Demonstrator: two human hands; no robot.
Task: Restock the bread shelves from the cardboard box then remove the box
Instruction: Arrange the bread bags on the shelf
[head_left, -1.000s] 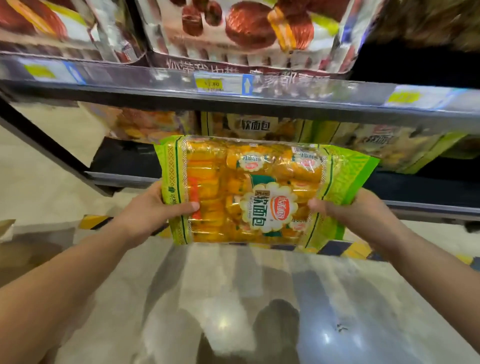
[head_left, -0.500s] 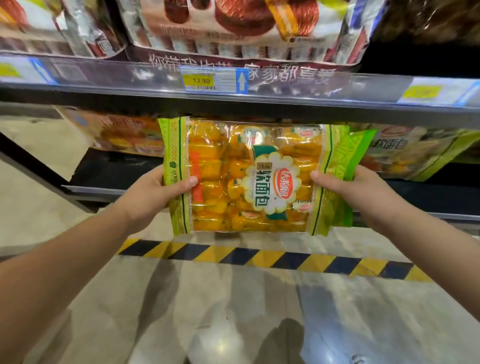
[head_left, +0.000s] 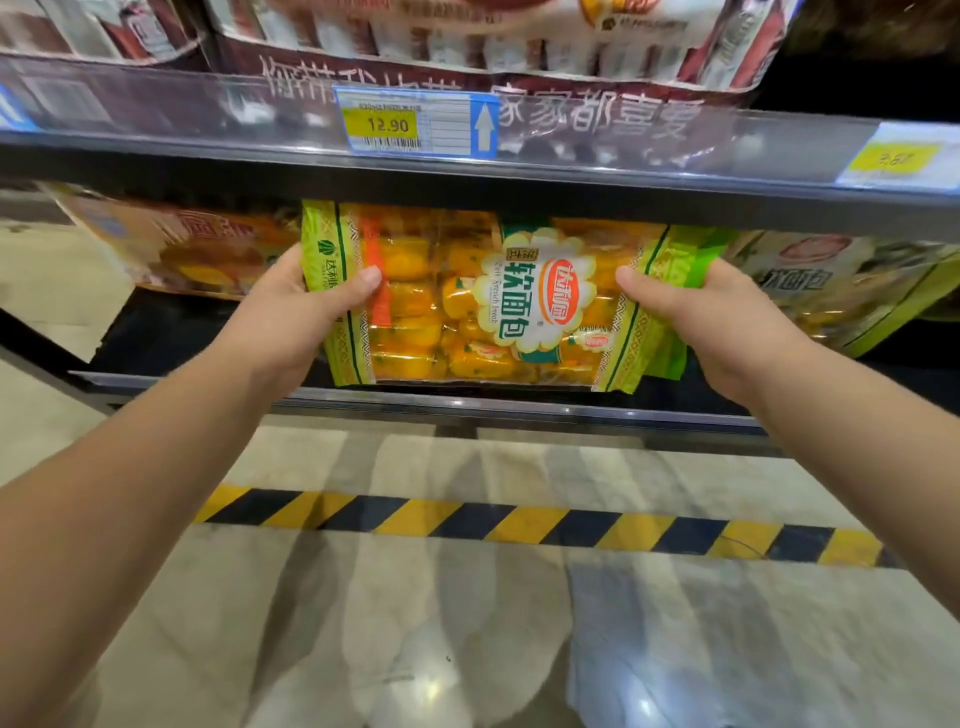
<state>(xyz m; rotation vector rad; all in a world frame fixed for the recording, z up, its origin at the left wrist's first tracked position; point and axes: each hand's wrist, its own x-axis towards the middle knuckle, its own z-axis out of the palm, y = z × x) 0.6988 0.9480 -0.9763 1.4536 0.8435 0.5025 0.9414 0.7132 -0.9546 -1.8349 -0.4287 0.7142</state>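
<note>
Restocking under way: left hand (head_left: 291, 306) and right hand (head_left: 711, 312) grip bag (head_left: 483, 296) ends at shelf (head_left: 519, 408) front edge; next, slide it back.

Above the grip on the bread bag (head_left: 483, 301), the upper shelf edge (head_left: 571, 192) is overhanging closely. An orange pack (head_left: 197, 249) is crowding the left hand (head_left: 291, 312), and green packs (head_left: 831, 291) are crowding the right hand (head_left: 717, 317). Under the grip the lower shelf lip (head_left: 519, 408) is jutting out; nearer the person, the floor (head_left: 467, 623) is lying open.
</note>
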